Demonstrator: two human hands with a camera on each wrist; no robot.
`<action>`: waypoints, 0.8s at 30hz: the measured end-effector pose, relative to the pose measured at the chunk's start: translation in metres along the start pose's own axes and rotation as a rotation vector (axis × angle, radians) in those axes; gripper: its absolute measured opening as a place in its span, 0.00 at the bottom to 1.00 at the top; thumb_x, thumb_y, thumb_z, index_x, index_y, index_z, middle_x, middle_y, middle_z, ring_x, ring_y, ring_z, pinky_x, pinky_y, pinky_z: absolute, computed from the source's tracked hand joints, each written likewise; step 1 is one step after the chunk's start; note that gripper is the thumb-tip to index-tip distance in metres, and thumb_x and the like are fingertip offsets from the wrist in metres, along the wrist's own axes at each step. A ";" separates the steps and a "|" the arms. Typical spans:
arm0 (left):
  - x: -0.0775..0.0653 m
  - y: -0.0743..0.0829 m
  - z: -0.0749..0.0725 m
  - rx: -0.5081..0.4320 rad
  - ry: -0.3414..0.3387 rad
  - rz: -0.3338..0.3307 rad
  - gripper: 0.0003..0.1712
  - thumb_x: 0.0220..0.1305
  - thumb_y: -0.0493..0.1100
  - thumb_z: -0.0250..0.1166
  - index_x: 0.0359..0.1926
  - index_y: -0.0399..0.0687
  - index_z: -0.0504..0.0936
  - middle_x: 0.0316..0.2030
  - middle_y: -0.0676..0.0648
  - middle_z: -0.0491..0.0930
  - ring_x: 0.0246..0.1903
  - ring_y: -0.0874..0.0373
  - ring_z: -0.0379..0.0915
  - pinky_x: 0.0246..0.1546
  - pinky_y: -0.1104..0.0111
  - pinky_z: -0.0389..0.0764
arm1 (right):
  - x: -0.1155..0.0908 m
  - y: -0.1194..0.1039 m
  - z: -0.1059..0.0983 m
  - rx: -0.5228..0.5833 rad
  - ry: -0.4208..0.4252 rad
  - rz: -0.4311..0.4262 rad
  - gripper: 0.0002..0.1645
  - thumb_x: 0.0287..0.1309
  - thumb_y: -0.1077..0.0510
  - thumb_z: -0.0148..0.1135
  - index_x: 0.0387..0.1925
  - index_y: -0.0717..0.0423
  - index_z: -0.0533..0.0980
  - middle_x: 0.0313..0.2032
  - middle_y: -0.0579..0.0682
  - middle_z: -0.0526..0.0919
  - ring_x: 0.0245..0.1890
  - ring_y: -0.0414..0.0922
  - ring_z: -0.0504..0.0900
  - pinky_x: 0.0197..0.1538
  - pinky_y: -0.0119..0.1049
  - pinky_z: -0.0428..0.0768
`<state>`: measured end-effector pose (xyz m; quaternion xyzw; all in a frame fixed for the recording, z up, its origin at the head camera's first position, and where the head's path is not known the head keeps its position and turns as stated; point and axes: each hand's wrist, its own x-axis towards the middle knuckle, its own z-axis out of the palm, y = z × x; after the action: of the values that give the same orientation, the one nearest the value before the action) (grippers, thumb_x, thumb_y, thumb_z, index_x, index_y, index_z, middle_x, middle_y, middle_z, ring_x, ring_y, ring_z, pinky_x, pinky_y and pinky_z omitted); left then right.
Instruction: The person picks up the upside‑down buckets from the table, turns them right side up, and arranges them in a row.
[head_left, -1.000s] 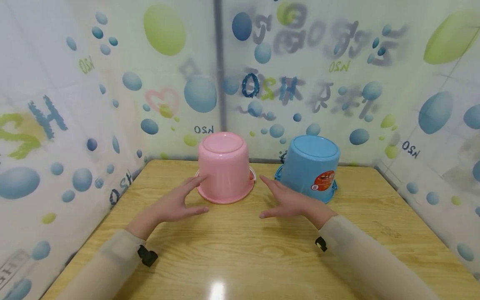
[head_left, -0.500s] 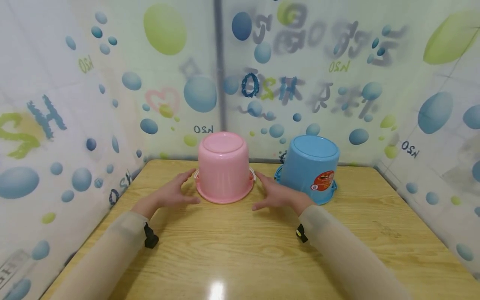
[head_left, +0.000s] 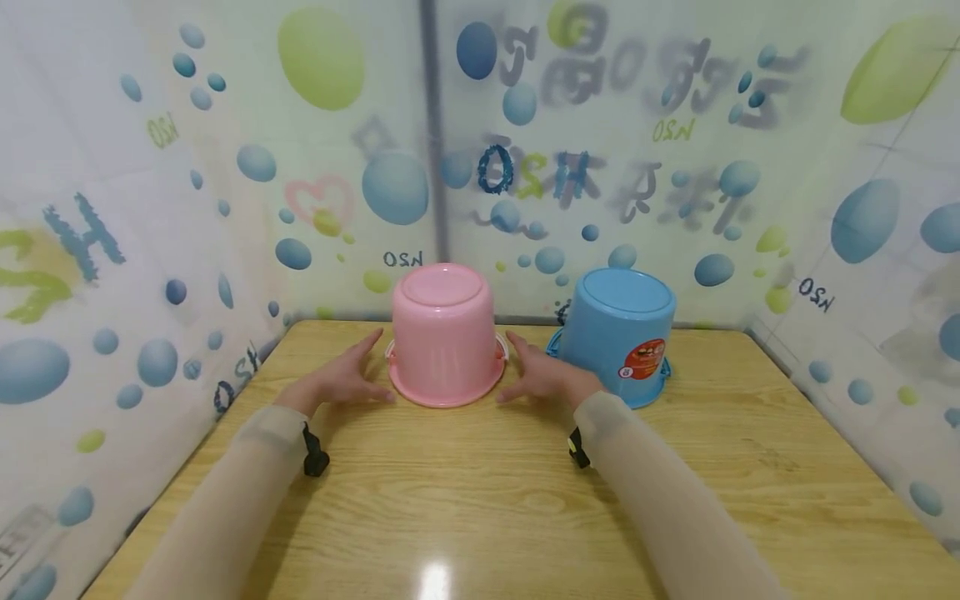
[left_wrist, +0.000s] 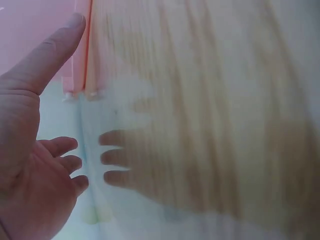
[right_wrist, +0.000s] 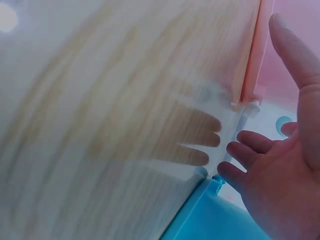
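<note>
A pink bucket [head_left: 444, 342] stands upside down on the wooden table, its pale handle loops showing at both sides of the rim. To its left is my left hand [head_left: 341, 379], fingers spread and thumb toward the rim. My right hand [head_left: 551, 373] is held the same way on the other side, between the pink bucket and an upturned blue bucket [head_left: 611, 325] with a red label. Both wrist views show each thumb near the pink rim and the other fingers extended. Neither hand grips anything; whether a fingertip touches the pink bucket I cannot tell.
The wooden table [head_left: 450, 500] reaches back to a patterned wall [head_left: 645, 83] with blue and green bubble prints. Side walls with the same print close in at left and right. The blue bucket's rim [right_wrist: 192, 210] lies close to the right hand.
Both hands have moved inward and closer to the pink bucket, one from each side. The two buckets stay where they were; the head view has shifted slightly.
</note>
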<state>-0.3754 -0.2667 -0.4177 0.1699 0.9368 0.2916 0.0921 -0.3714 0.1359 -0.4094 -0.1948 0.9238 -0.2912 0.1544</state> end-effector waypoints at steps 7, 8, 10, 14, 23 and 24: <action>0.007 -0.006 0.000 -0.012 -0.035 -0.004 0.81 0.59 0.62 0.84 0.91 0.51 0.31 0.87 0.27 0.42 0.85 0.24 0.41 0.85 0.33 0.46 | 0.010 -0.002 0.005 0.013 -0.005 -0.025 0.81 0.61 0.37 0.82 0.91 0.48 0.32 0.90 0.58 0.41 0.90 0.59 0.41 0.89 0.60 0.49; 0.007 -0.006 -0.001 -0.016 -0.040 -0.004 0.81 0.60 0.62 0.84 0.91 0.52 0.31 0.87 0.27 0.42 0.85 0.24 0.40 0.84 0.32 0.46 | 0.011 -0.003 0.006 0.004 -0.003 -0.023 0.81 0.61 0.36 0.81 0.91 0.48 0.32 0.90 0.59 0.42 0.90 0.59 0.43 0.89 0.60 0.50; 0.009 -0.006 0.000 -0.030 -0.046 -0.002 0.81 0.60 0.62 0.84 0.91 0.54 0.30 0.87 0.28 0.40 0.86 0.25 0.38 0.85 0.33 0.44 | 0.012 -0.005 0.007 -0.012 0.000 -0.027 0.80 0.62 0.37 0.81 0.91 0.48 0.31 0.89 0.59 0.47 0.89 0.60 0.49 0.89 0.60 0.53; 0.012 -0.007 0.002 -0.062 -0.048 0.027 0.81 0.61 0.59 0.84 0.91 0.57 0.29 0.88 0.29 0.39 0.86 0.25 0.37 0.85 0.33 0.44 | 0.013 -0.010 0.011 -0.017 0.005 -0.032 0.80 0.62 0.38 0.81 0.91 0.47 0.31 0.88 0.58 0.52 0.88 0.59 0.55 0.88 0.59 0.57; 0.016 -0.003 0.007 -0.118 -0.040 0.132 0.77 0.60 0.52 0.85 0.91 0.61 0.36 0.89 0.36 0.42 0.88 0.31 0.36 0.86 0.34 0.40 | 0.017 -0.022 0.017 -0.080 0.024 0.028 0.80 0.62 0.36 0.80 0.90 0.48 0.30 0.88 0.58 0.54 0.88 0.59 0.55 0.88 0.59 0.57; 0.016 -0.003 0.007 -0.117 -0.043 0.130 0.76 0.61 0.52 0.85 0.91 0.60 0.36 0.89 0.35 0.42 0.88 0.32 0.36 0.86 0.34 0.41 | 0.017 -0.022 0.018 -0.079 0.026 0.034 0.80 0.62 0.36 0.80 0.91 0.47 0.30 0.88 0.58 0.54 0.88 0.59 0.55 0.88 0.59 0.57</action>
<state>-0.3893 -0.2591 -0.4264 0.2311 0.9030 0.3475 0.1026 -0.3730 0.1032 -0.4128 -0.1811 0.9397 -0.2542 0.1397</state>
